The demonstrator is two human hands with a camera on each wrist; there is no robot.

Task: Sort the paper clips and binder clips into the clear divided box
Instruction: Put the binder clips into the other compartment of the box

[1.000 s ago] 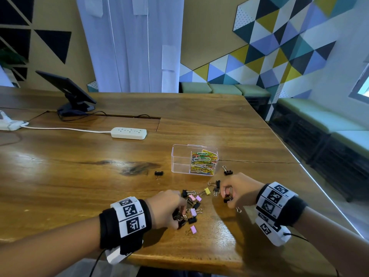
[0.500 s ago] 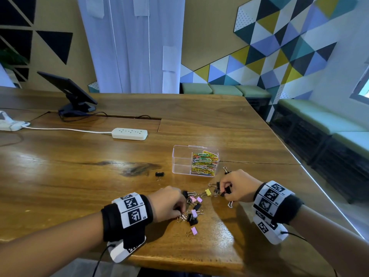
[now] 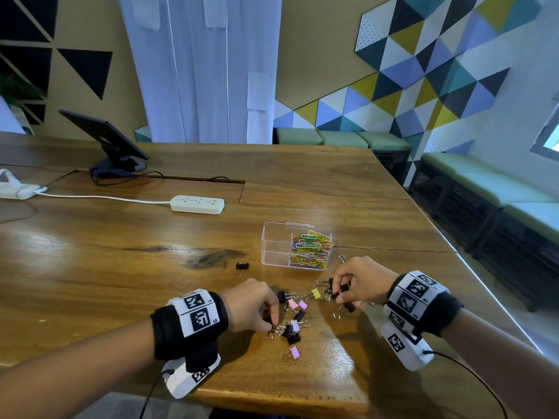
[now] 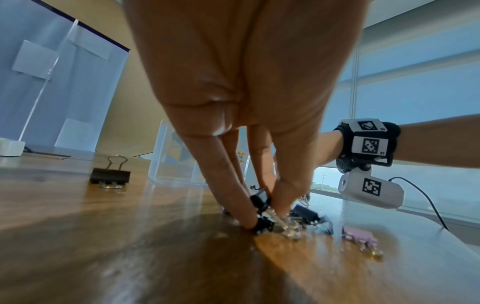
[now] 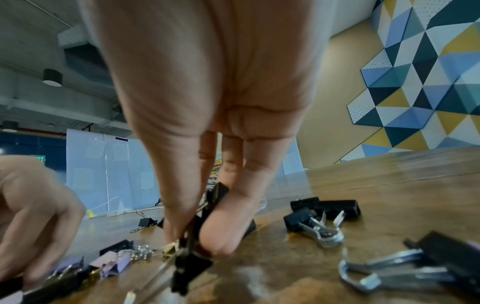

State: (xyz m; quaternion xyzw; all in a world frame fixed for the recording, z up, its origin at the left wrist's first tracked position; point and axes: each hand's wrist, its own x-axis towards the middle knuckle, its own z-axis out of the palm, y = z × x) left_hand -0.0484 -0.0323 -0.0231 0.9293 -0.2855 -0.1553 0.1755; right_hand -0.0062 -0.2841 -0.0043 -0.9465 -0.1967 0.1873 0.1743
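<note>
A clear divided box (image 3: 273, 246) stands mid-table; its right compartment holds colourful paper clips (image 3: 310, 249) and its left one looks empty. Black, pink and yellow binder clips (image 3: 295, 313) lie scattered in front of it. My left hand (image 3: 272, 322) reaches down at the pile's left side, and its fingertips (image 4: 246, 220) pinch small black binder clips (image 4: 261, 202) against the table. My right hand (image 3: 338, 290) works at the pile's right side, its thumb (image 5: 223, 232) and fingers pinching black binder clips (image 5: 192, 261).
One black binder clip (image 3: 242, 266) lies alone left of the box, another (image 3: 341, 258) by its right corner. A white power strip (image 3: 197, 204) and a tablet on a stand (image 3: 106, 137) sit farther back. The table's right edge (image 3: 484, 291) runs close to my right wrist.
Both hands have shifted a little farther from me over the pile. The right hand has moved up toward the box's front corner, and clips under both hands have been shuffled.
</note>
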